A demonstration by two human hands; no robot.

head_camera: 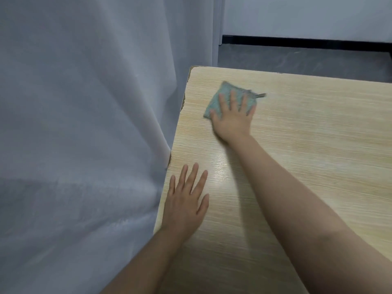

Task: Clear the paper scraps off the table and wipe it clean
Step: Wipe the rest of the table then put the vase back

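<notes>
A small grey-green cloth [220, 95] lies flat on the light wood-grain table [318, 134] near its far left corner. My right hand [233, 117] presses down on the cloth with straight, spread fingers; the hand and cloth look motion-blurred. My left hand [186, 200] rests flat on the table close to its left edge, fingers straight and holding nothing. No paper scraps show on the visible tabletop.
A grey-white curtain [84, 124] hangs against the table's left edge. Beyond the table's far edge lie a grey floor [297, 60] and a white wall with a black skirting [297, 41]. The left edge of the table is chipped near the far corner.
</notes>
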